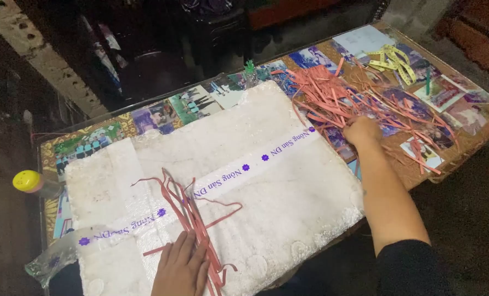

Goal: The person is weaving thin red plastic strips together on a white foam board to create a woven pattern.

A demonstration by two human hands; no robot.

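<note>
A large white foam board (288,192), crossed by clear tape with purple print, lies on the table. On it sits a small bundle of thin red paper strips (187,205). My left hand (181,268) rests flat on the near end of that bundle, fingers spread. My right hand (362,131) reaches past the board's right edge into a big loose pile of red strips (359,96), its fingers closed among them. What exactly it grips is hidden by the hand.
The glass-topped table (475,129) shows photos under the glass. A yellow measuring tape (392,59) and a green pen (427,82) lie at the far right. A yellow-capped bottle (33,183) stands at the left edge. A small green object (249,68) stands behind the board.
</note>
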